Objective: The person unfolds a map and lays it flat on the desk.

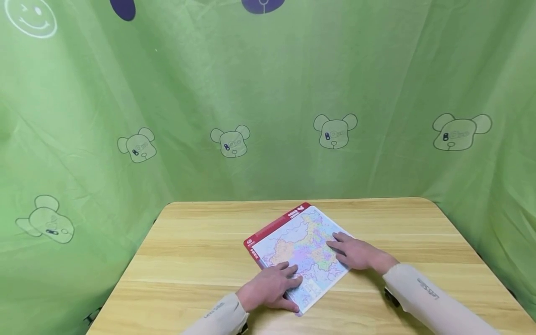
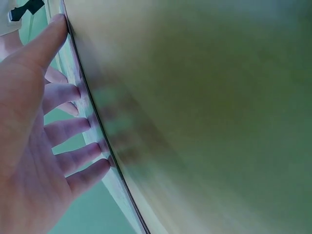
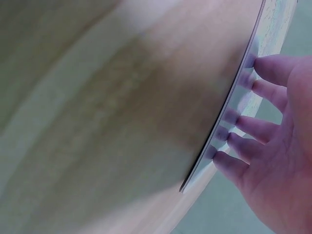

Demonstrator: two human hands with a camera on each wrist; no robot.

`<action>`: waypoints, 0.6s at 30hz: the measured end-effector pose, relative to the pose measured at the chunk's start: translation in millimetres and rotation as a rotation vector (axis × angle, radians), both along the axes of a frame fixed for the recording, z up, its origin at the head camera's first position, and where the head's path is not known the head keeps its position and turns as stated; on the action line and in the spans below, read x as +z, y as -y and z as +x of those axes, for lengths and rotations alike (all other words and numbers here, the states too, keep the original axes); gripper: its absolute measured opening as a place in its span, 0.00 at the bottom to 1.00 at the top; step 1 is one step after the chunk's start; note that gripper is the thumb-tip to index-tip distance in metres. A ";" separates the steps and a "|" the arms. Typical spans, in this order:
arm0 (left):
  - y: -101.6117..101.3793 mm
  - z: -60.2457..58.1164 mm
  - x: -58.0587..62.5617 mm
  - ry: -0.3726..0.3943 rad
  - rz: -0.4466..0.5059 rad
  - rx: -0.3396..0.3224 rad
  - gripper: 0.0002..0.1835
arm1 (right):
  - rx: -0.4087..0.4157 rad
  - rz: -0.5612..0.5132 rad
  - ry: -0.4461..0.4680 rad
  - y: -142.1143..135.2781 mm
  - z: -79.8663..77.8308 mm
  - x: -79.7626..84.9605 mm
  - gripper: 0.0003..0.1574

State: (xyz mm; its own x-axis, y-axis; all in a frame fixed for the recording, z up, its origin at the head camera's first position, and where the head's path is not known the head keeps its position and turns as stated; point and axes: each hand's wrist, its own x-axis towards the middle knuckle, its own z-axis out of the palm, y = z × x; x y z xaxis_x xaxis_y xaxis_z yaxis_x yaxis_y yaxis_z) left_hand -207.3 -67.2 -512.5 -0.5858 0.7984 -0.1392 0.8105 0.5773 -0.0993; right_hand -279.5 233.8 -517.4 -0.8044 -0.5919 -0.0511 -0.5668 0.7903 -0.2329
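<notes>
A thin map sheet or board (image 1: 299,242) with a red header strip and pastel-coloured regions lies slantwise on the wooden table (image 1: 188,270). My left hand (image 1: 272,286) rests on its lower left part, fingers spread and thumb beside the bottom corner. On the right edge, my right hand (image 1: 356,252) touches the printed surface with outstretched fingers. From the left wrist, the fingertips of the left hand (image 2: 29,131) press along the map's glossy face, seen nearly edge-on. The right wrist view likewise has the fingertips of the right hand (image 3: 273,131) meeting that surface.
Green curtains (image 1: 284,172) printed with bear heads hang behind the table and at both sides. The table's back edge (image 1: 377,199) runs just beyond the map's top corner. Pale sleeves (image 1: 423,293) cover both forearms.
</notes>
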 end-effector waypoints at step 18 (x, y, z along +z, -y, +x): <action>24.4 -28.6 12.6 0.107 0.115 0.242 0.37 | 0.051 -0.001 -0.062 15.5 30.4 4.6 0.31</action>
State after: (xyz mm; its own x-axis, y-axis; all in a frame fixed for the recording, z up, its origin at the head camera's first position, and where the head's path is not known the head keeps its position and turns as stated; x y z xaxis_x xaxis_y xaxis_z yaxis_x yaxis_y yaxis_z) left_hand -235.9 -91.6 -499.9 -0.7480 0.6515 -0.1267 0.6502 0.7576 0.0569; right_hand -249.1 218.3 -512.7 -0.7748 -0.6322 -0.0015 -0.6196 0.7598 -0.1972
